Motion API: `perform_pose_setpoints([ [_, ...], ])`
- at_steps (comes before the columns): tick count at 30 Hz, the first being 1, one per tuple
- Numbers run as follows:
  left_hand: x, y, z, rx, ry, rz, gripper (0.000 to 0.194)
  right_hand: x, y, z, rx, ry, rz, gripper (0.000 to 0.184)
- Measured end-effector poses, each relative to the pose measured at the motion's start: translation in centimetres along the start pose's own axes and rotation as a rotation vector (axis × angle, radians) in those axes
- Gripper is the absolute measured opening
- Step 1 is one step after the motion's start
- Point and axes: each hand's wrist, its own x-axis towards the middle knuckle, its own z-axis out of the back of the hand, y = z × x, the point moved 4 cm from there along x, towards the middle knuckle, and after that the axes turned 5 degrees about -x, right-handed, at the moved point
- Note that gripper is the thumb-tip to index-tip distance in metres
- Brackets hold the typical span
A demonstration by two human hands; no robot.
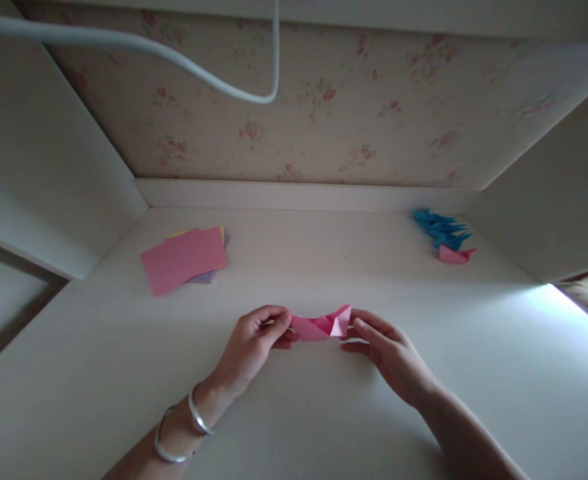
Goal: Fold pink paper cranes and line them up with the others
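Note:
A folded pink paper figure [317,327] is held level just above the white desktop, at the middle of the head view. It has a pocket-like fold and a raised pointed flap at its right end. My left hand [254,340] pinches its left end between thumb and fingers. At the right end, my right hand [384,347] has thumb and fingers closed about the edge, with some fingertips hidden behind the paper. Two silver bangles [174,433] circle my left wrist.
Flat paper sheets [184,260], pink on top with yellow and purple beneath, lie at the back left. Several blue folded paper figures [439,227] cluster at the back right, with a pink one [457,255] before them. A white cable [199,70] hangs overhead. Side panels flank the desk [294,413].

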Motion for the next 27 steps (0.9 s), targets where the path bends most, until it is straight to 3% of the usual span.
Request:
perform_pose_setpoints([
  [3, -0.1, 0.3, -0.2, 0.021, 0.024, 0.009, 0.027, 0.0, 0.0, 0.6, -0.077, -0.070, 0.046, 0.034],
  [7, -0.3, 0.5, -0.4, 0.069, 0.072, -0.003, 0.028, 0.3, 0.3, 1.1, -0.162, -0.069, 0.072, 0.038],
  [17, -1.1, 0.3, -1.4, 0.121, 0.256, -0.045, 0.023, 0.1, 1.4, 1.8, -0.322, 0.160, 0.071, 0.050],
  [20, -1.2, 0.4, -1.6, 0.133, 0.285, -0.053, 0.022, -0.1, 1.8, 1.7, -0.423, 0.231, 0.060, 0.038],
  [24, -1.2, 0.5, -1.7, 0.193, 0.311, -0.104, 0.022, -0.2, 2.2, 1.7, -0.505, 0.262, 0.063, 0.040],
  [27, -0.9, 0.9, -1.4, 0.236, 0.300, -0.095, 0.024, 0.3, 2.7, 3.1, -0.568, 0.252, 0.097, 0.038],
])
